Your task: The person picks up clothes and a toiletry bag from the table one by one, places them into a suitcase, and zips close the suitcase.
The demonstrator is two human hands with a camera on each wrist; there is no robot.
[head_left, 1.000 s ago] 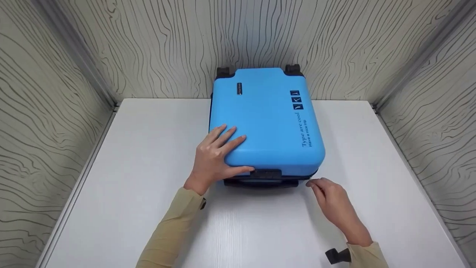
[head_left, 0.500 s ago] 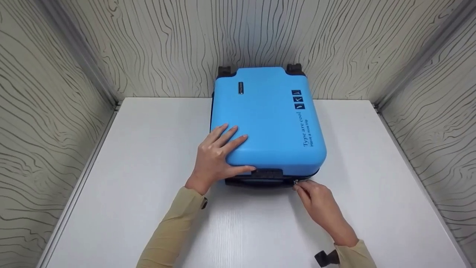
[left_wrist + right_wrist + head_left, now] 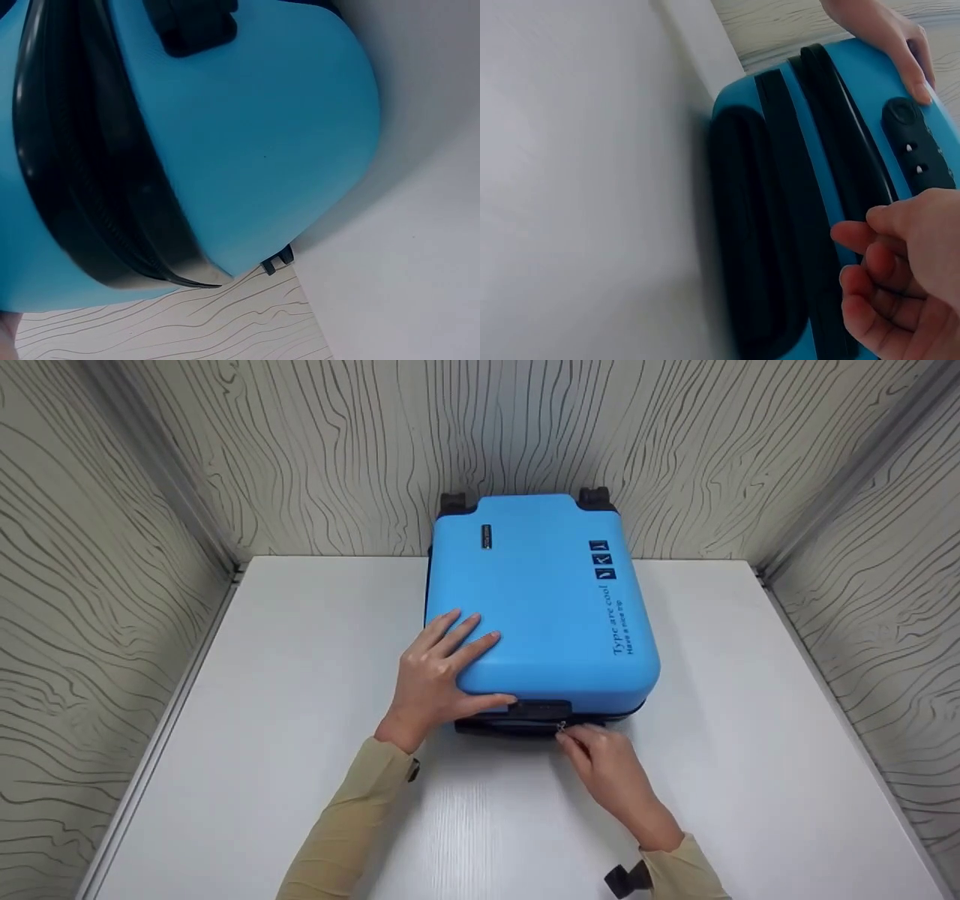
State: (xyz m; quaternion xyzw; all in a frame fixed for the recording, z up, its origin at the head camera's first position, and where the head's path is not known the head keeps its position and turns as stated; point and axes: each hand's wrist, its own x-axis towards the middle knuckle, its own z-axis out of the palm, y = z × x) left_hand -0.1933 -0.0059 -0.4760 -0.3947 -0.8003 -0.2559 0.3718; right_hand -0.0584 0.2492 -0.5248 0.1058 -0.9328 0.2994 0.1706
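Observation:
A blue hard-shell suitcase (image 3: 540,600) lies flat, its wheels toward the back wall. My left hand (image 3: 435,675) rests with spread fingers on its near left corner, the thumb along the front beside the black lock (image 3: 919,154). At the near side, my right hand (image 3: 611,769) pinches a small metal zipper pull (image 3: 561,727) between thumb and index finger, just right of and below the lock. The black zipper band (image 3: 847,135) runs along this side, partly hidden by the right fingers. Below it sits a black carry handle (image 3: 739,225).
The suitcase stands on a white table (image 3: 315,660). Wood-grain panels (image 3: 337,457) rise behind and at both sides. Two black wheels (image 3: 595,498) at the suitcase's far end are close to the back panel.
My right hand has moved left along the suitcase's near side, drawing the zipper pull from the right corner toward the lock. The left hand keeps its place on the suitcase.

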